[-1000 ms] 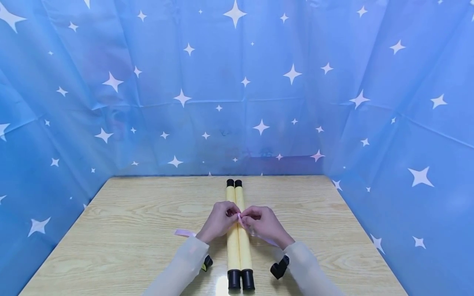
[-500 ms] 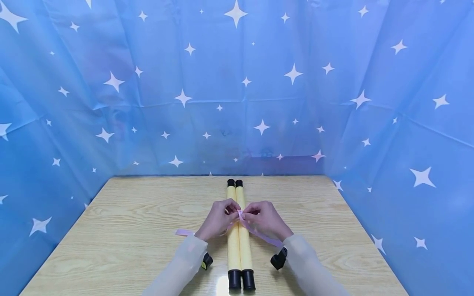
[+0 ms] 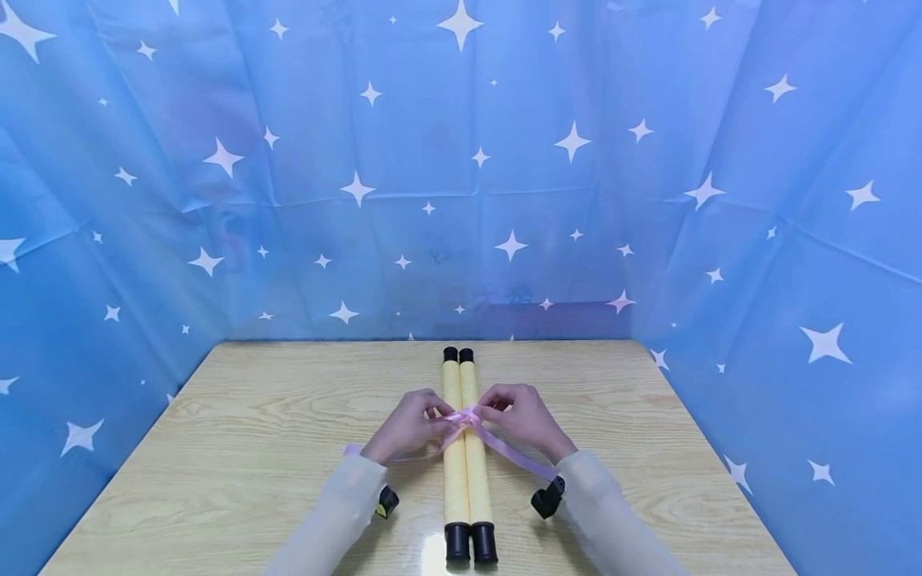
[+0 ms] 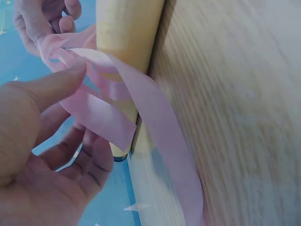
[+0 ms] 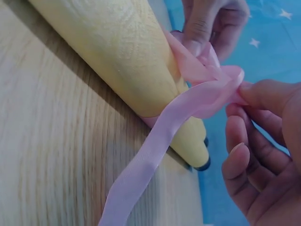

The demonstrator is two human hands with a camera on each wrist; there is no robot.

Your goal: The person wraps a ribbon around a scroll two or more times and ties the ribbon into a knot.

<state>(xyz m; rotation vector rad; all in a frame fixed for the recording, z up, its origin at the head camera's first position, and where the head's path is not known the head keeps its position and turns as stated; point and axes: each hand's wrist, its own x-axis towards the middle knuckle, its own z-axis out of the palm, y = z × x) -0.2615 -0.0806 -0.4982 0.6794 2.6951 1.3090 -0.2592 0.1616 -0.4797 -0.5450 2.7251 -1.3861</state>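
A pale yellow scroll [image 3: 456, 484] with black end caps lies lengthwise beside a second scroll [image 3: 479, 484] of the same kind, the two touching. Round their middle passes a pink ribbon [image 3: 510, 454], crossed and looped on top. My left hand [image 3: 409, 424] pinches a part of the ribbon between thumb and forefinger, just left of the scrolls. On the other side my right hand [image 3: 524, 416] pinches a loop with thumb and fingertips. In the left wrist view one ribbon tail [image 4: 162, 122] runs down to the table; in the right wrist view another tail [image 5: 138, 176] hangs over the scroll.
The wood-grain table [image 3: 274, 400] reaches back to a blue curtain [image 3: 403, 144] with white stars, which also hangs at both sides. Black wrist cameras sit under both sleeves, the right one [image 3: 547, 498] close above the table.
The hands, close together over the scrolls before, have drawn apart, the left one moving left. A stretch of ribbon now shows between them, with loops over the scrolls.
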